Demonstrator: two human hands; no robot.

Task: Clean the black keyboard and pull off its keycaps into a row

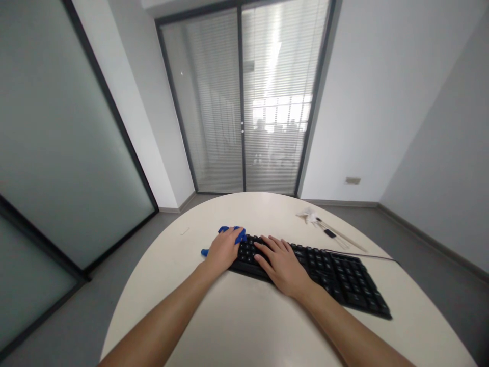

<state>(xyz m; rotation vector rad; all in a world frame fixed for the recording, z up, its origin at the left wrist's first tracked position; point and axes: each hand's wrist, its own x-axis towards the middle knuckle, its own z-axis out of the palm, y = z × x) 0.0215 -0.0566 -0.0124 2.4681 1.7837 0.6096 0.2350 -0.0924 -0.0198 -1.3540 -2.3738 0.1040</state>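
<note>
A black keyboard (317, 265) lies at a slant across the round table. At its left end, my left hand (223, 250) presses down on a bright blue cloth (241, 236), fingers closed over it. Bits of the cloth stick out past the fingertips and beside the wrist; the rest is hidden under the palm. My right hand (280, 262) rests palm down on the keys left of the keyboard's middle, with its fingers spread and nothing held. It covers part of the keys.
Thin brushes (330, 233) with a black piece and a whitish tuft (308, 215) lie beyond the keyboard on the right. The keyboard's cable (367, 255) runs to the right edge of the pale table (229, 326). A glass door with blinds (244, 127) stands behind.
</note>
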